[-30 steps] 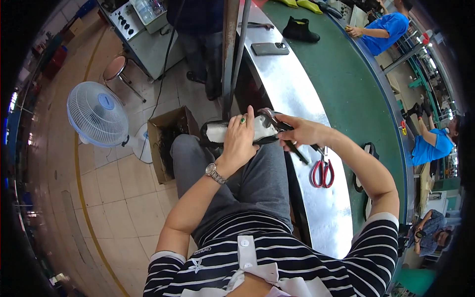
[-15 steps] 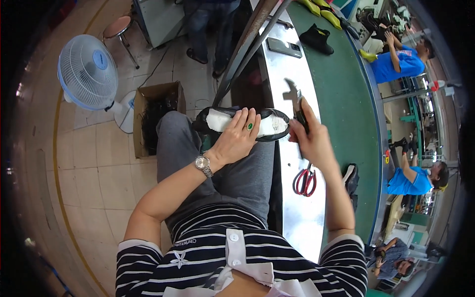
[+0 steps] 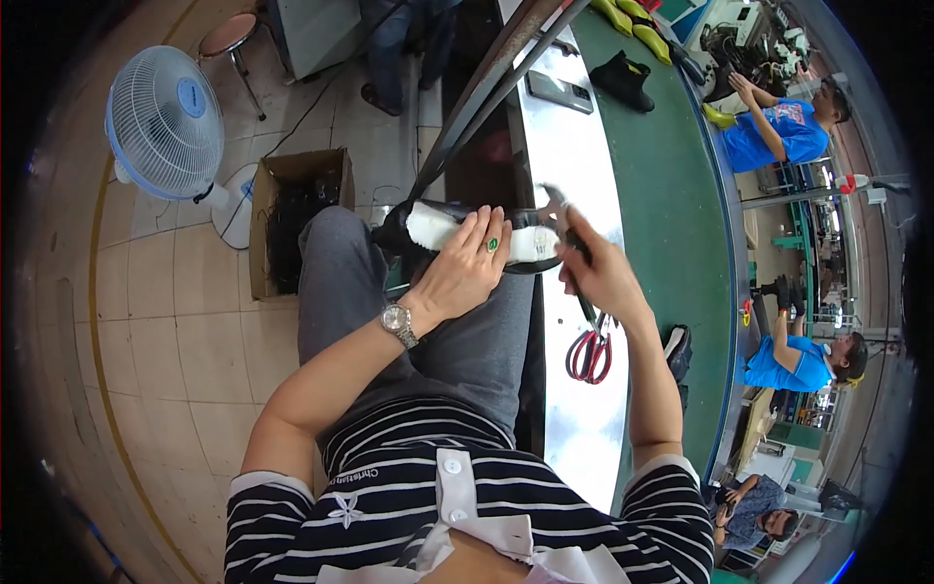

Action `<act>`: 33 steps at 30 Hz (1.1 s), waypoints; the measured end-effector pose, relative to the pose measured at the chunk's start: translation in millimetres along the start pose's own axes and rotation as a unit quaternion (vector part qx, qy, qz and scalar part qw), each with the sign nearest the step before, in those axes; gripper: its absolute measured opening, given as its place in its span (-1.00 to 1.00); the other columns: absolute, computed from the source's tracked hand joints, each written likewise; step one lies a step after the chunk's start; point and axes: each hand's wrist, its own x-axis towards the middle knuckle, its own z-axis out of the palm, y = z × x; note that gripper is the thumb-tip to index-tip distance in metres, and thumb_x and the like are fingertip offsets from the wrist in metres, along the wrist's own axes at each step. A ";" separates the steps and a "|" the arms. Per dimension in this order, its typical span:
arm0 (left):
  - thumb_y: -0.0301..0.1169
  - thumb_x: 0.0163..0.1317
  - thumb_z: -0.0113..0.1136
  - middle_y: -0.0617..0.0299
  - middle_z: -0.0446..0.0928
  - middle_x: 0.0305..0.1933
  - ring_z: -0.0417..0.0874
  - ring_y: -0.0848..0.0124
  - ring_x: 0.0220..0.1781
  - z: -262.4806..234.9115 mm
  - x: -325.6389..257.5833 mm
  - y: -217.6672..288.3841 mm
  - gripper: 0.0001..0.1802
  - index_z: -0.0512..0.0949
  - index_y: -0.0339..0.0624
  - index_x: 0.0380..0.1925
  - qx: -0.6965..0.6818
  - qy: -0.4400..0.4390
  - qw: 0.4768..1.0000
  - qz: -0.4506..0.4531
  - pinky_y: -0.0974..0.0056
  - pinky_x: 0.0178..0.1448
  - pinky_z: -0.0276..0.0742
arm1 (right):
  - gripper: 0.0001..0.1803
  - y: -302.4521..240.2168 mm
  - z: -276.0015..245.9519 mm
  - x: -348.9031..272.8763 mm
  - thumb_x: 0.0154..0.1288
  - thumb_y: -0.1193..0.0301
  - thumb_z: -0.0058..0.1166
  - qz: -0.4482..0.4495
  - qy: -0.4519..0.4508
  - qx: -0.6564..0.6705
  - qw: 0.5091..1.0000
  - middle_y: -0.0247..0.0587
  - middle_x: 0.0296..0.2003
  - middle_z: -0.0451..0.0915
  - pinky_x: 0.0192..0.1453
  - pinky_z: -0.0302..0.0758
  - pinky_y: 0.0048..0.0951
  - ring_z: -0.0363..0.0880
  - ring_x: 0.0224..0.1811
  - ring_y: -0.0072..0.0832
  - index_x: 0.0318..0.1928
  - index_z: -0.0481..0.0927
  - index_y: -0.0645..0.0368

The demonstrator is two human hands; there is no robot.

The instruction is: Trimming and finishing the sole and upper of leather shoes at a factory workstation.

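Observation:
A black shoe [image 3: 530,246] lies bottom up across my thighs, with a white insole board showing on its underside. My left hand [image 3: 465,263] is laid over its middle and holds it, fingers stretched across the board. In my right hand [image 3: 603,273] is a hammer [image 3: 555,202] with a bare metal head and dark handle, somewhat blurred. Its head is over the shoe's right end, but whether it touches is unclear. Red-handled scissors [image 3: 590,357] rest on the shiny bench strip [image 3: 584,428], just below my right hand.
Beside the bench strip runs a green belt [image 3: 657,234] with a black shoe [image 3: 623,81] and yellow shoes [image 3: 632,24]. A phone [image 3: 559,92] lies on the strip. To the left are a carton [image 3: 302,224] and a fan [image 3: 165,122]. A slanted metal post [image 3: 486,83] stands ahead. People work beyond the belt.
My right hand has brought the hammer down and left, from over the bench strip to the shoe's right end. My left hand keeps its hold on the shoe. The whole view has shifted slightly.

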 end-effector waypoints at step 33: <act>-0.33 0.01 0.33 -0.17 0.42 0.14 0.38 -0.07 0.32 -3.6 6.7 6.9 -0.30 0.39 -0.56 0.11 -0.001 0.002 0.999 -0.035 0.00 0.45 0.21 | -0.38 12.8 15.8 -2.1 0.39 0.43 -0.03 -0.003 -0.004 -0.096 0.995 -0.03 -0.62 0.57 -0.35 0.51 -0.16 0.63 -0.56 -0.10 0.40 0.11 0.13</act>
